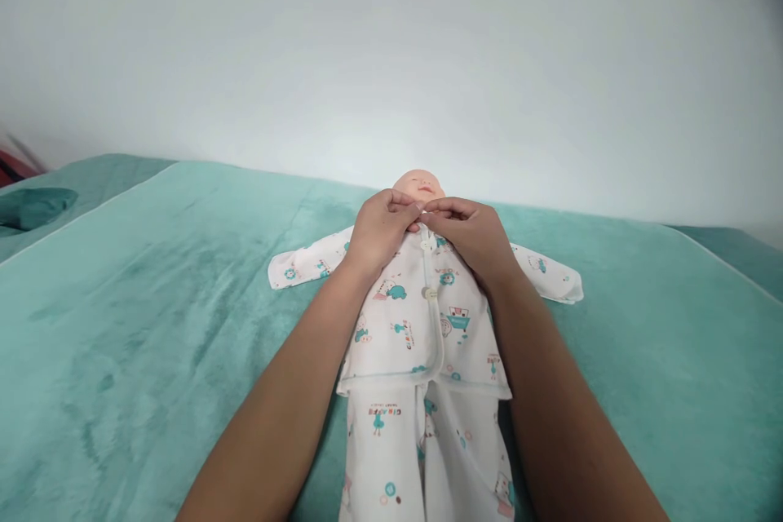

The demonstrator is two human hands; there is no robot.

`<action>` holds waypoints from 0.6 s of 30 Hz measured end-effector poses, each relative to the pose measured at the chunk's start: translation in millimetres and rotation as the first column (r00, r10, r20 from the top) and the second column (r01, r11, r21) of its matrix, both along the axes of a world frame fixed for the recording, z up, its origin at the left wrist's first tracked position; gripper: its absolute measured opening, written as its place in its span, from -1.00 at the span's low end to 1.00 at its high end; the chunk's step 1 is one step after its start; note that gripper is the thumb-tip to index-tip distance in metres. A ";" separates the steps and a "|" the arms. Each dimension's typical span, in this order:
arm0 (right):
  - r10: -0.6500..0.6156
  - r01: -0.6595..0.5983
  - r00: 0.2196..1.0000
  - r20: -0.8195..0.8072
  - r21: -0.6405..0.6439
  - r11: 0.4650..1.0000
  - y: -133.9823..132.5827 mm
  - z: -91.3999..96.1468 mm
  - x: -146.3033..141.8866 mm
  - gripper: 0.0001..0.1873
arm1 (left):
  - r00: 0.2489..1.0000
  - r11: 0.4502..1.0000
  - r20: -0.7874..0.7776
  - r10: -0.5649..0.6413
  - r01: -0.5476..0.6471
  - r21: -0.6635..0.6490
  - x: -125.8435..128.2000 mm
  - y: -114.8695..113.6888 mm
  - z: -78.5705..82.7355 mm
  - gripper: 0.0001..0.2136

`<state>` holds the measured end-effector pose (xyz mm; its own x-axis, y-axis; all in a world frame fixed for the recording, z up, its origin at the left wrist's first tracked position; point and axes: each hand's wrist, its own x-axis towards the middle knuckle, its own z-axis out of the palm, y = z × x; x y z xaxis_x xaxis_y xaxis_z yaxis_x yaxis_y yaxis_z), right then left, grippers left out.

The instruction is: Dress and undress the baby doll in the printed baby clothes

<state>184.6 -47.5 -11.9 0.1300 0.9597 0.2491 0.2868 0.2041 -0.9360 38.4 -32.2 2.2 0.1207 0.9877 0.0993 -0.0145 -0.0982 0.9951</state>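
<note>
A baby doll (419, 183) lies on its back on a teal blanket (152, 326), head away from me. It wears a white printed shirt (404, 318) with buttons down the front and matching white trousers (422, 457). My left hand (380, 230) and my right hand (470, 233) meet at the shirt's collar just under the doll's chin. Both pinch the fabric edges at the top of the button line, fingers closed. The doll's sleeves spread out to either side.
The blanket covers a wide bed or mat against a white wall (391, 73). A darker teal cushion (33, 205) lies at the far left, with something red (12, 165) behind it.
</note>
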 end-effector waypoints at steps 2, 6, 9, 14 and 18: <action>0.047 -0.047 0.999 0.024 -0.016 0.999 -1.1 1.3 0.1 -0.77 | 1.000 1.000 -0.006 -0.021 0.021 0.006 -0.9 0.8 -0.1 -0.89; 0.109 -0.108 0.994 0.021 -0.073 0.991 -4.4 5.2 0.5 -0.75 | 0.996 0.997 0.044 -0.075 0.076 -0.028 -3.1 2.4 -0.5 -0.87; 0.160 -0.163 0.986 -0.034 -0.090 0.983 -5.5 6.6 2.1 -0.61 | 0.996 0.996 0.051 -0.074 0.077 -0.051 -3.7 2.7 -0.2 -0.84; 0.169 -0.175 0.982 -0.082 -0.072 0.982 -1.2 3.5 5.1 -0.68 | 0.996 0.999 -0.083 -0.029 0.027 -0.017 -3.4 1.9 2.3 -0.86; 0.171 -0.173 0.983 -0.062 -0.039 0.984 2.4 0.5 5.2 -0.75 | 0.967 1.000 -0.254 -0.010 0.010 -0.002 -1.3 -0.2 5.2 -0.79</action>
